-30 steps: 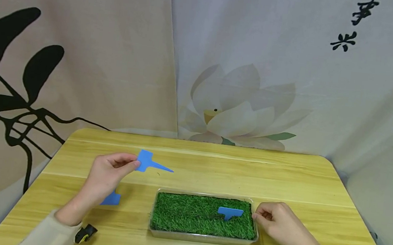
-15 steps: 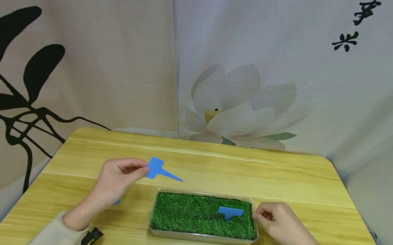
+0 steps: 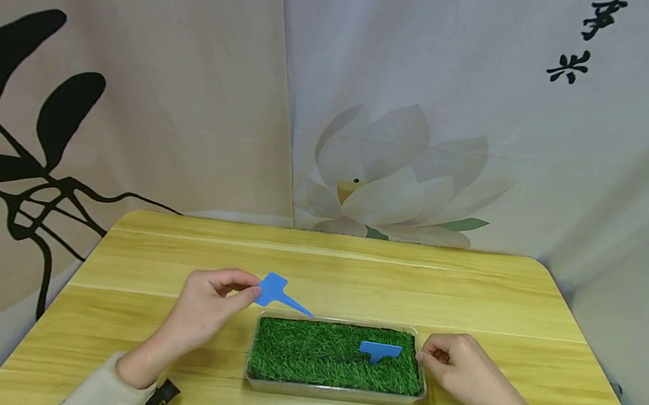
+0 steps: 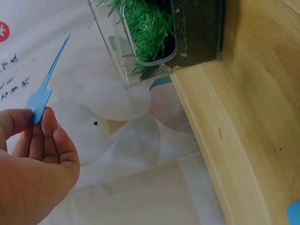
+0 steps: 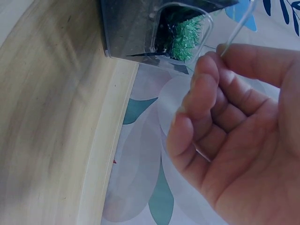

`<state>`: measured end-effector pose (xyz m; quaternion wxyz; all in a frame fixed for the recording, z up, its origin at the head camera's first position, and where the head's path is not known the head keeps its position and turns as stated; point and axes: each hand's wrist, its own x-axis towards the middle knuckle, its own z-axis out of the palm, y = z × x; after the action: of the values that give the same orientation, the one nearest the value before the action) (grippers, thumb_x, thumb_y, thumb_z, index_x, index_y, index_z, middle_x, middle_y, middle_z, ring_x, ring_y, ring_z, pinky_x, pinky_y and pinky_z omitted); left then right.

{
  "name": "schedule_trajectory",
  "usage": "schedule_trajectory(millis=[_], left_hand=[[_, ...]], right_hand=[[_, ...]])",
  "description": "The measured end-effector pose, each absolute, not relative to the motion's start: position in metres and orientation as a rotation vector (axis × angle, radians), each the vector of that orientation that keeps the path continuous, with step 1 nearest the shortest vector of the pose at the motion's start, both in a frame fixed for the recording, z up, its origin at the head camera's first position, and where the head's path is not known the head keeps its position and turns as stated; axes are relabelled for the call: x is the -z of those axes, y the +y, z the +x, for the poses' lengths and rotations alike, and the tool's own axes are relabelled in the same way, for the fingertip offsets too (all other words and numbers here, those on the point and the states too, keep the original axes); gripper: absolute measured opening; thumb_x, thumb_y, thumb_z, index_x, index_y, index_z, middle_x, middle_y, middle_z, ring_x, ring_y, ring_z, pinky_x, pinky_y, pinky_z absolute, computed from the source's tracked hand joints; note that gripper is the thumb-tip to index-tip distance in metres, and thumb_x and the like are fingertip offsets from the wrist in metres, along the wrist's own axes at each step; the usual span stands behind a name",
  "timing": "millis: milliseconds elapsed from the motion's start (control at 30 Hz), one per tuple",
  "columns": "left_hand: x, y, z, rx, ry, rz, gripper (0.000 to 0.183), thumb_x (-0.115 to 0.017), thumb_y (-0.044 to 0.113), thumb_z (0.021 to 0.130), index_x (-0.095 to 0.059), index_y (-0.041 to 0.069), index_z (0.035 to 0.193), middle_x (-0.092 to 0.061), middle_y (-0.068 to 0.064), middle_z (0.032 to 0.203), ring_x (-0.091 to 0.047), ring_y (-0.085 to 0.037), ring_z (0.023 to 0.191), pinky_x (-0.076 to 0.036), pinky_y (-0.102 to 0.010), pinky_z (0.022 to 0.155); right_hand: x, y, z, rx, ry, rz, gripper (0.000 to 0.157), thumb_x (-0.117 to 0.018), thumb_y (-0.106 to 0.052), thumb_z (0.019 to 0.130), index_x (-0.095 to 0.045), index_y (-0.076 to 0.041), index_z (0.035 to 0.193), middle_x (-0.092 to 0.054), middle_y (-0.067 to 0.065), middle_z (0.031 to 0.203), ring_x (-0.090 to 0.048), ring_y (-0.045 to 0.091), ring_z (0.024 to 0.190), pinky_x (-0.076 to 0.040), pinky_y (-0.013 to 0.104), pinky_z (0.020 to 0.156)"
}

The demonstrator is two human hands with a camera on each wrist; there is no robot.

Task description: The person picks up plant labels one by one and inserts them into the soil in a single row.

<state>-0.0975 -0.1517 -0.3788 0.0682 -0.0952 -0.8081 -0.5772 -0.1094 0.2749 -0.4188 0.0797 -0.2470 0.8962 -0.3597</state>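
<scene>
Between thumb and fingers of my left hand (image 3: 211, 306) is the head of a blue plant label (image 3: 273, 289). Its pointed stem slants down to the right, the tip overlapping the back rim of a clear plastic box (image 3: 334, 394) in the head view. Green artificial grass (image 3: 302, 355) fills that box. Another blue plant label (image 3: 381, 350) stands in the grass toward the right end, its stem mostly sunk. At the box's right end, my right hand (image 3: 458, 365) pinches the clear rim with thumb and forefinger; the other fingers are curled, as the right wrist view shows.
The box stands on a wooden table (image 3: 504, 300) with a printed curtain (image 3: 224, 86) behind it. A further piece of blue plastic (image 4: 294, 214) lies on the table at the edge of the left wrist view, hidden in the head view.
My left hand has carried the plant label rightward and nearer the box, its stem tilting more downward. The blue label lying on the table has become hidden behind that hand. The right hand stays put.
</scene>
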Motion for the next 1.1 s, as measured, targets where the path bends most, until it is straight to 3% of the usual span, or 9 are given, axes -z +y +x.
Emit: schedule_trajectory(millis=[167,367,1100], left_hand=[[0.382,-0.146,-0.096,1.734,-2.41,-0.366,0.009,-0.076,0.002,0.094,-0.081,0.006,0.101,-0.079,0.0,0.095,-0.072,-0.013,0.094,-0.056,-0.025,0.094],[0.385,-0.138,-0.093,1.698,-2.458,-0.395,0.011,-0.076,0.004,0.096,-0.082,0.012,0.101,-0.078,0.005,0.097,-0.072,-0.015,0.095,-0.056,-0.03,0.095],[0.398,-0.12,-0.091,1.659,-2.558,-0.498,0.013,-0.076,0.007,0.096,-0.082,0.017,0.101,-0.076,0.008,0.1,-0.066,-0.013,0.087,-0.054,-0.032,0.081]], right_hand=[[0.42,0.275,-0.11,1.076,2.679,-0.747,0.022,-0.071,-0.016,0.101,-0.07,-0.024,0.081,-0.051,-0.016,0.064,-0.042,-0.001,0.055,-0.04,0.023,0.052],[0.419,0.275,-0.11,1.081,2.677,-0.745,0.022,-0.071,-0.015,0.101,-0.07,-0.024,0.081,-0.051,-0.016,0.064,-0.042,-0.001,0.055,-0.04,0.023,0.051],[0.416,0.274,-0.11,1.078,2.661,-0.722,0.022,-0.07,-0.017,0.102,-0.069,-0.024,0.08,-0.05,-0.015,0.063,-0.04,-0.001,0.054,-0.039,0.023,0.051]])
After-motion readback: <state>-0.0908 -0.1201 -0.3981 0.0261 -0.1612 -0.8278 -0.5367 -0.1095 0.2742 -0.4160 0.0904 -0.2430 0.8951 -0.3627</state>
